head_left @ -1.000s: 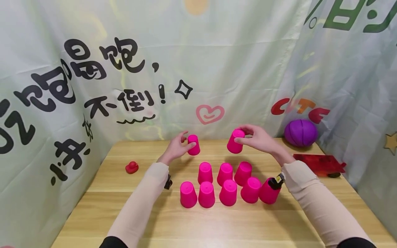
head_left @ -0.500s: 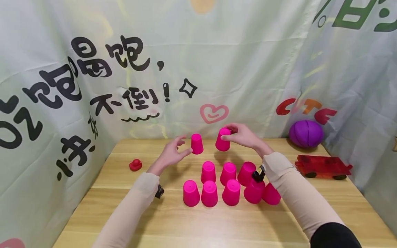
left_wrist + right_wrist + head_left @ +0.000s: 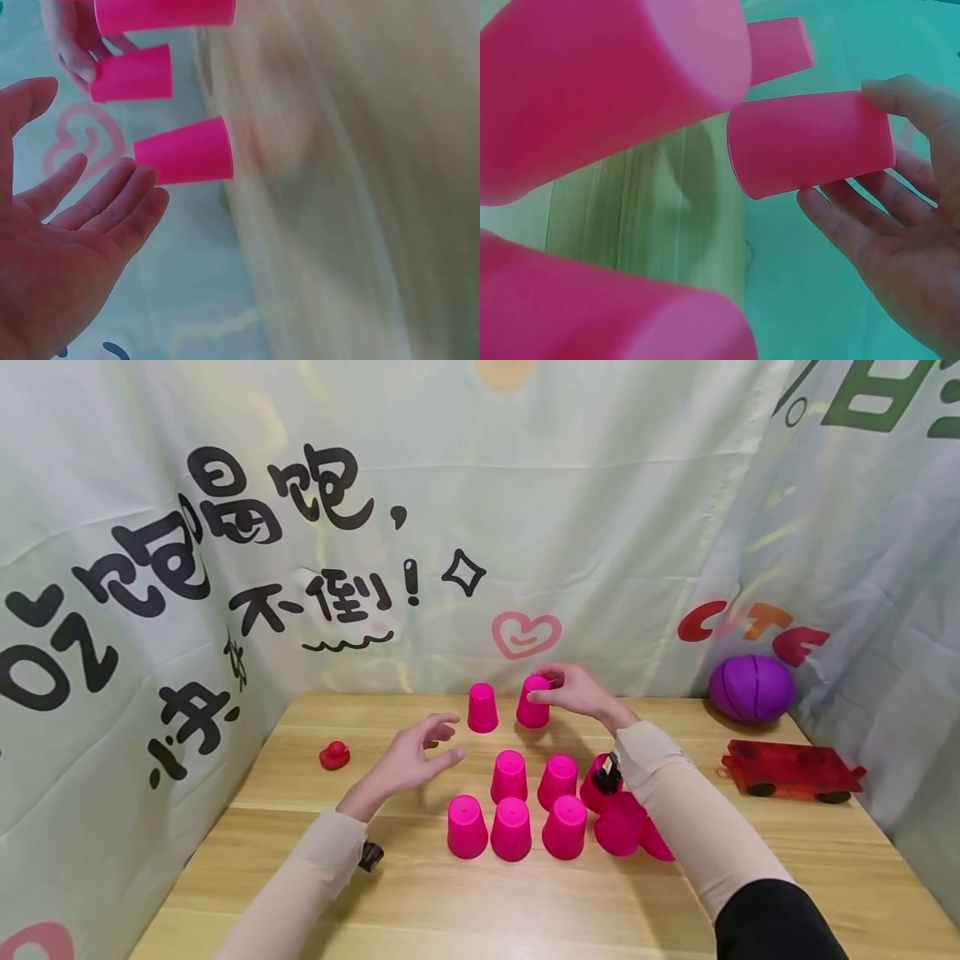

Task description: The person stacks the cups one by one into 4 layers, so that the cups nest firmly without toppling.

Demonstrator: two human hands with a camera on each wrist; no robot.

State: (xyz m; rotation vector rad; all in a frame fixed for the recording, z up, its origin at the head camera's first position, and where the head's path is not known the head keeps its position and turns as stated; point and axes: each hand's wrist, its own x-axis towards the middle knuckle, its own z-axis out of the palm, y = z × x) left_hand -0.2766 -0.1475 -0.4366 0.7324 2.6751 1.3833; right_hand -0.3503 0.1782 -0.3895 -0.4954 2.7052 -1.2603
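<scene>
My right hand (image 3: 573,691) grips an upside-down pink cup (image 3: 533,708) near the back of the table, thumb on one side and fingers on the other, as the right wrist view shows. Just left of that cup stands another upside-down pink cup (image 3: 482,708), untouched. My left hand (image 3: 408,756) hovers in front and to the left of it, fingers spread and relaxed, holding nothing. Closer to me are two rows of upturned pink cups, the back row with a cup (image 3: 510,777) at its left end and the front row with a cup (image 3: 467,828) at its left end. My right sleeve hides part of the rows' right side.
A red rubber duck (image 3: 334,755) sits on the wooden table (image 3: 300,802) at left. On the right are a red toy car (image 3: 795,770) and a purple ball (image 3: 752,688). A printed curtain (image 3: 600,527) hangs behind the table.
My right hand has carried its cup leftward, close to the other back cup. The left hand has come away from that cup, moving back toward me and to the left.
</scene>
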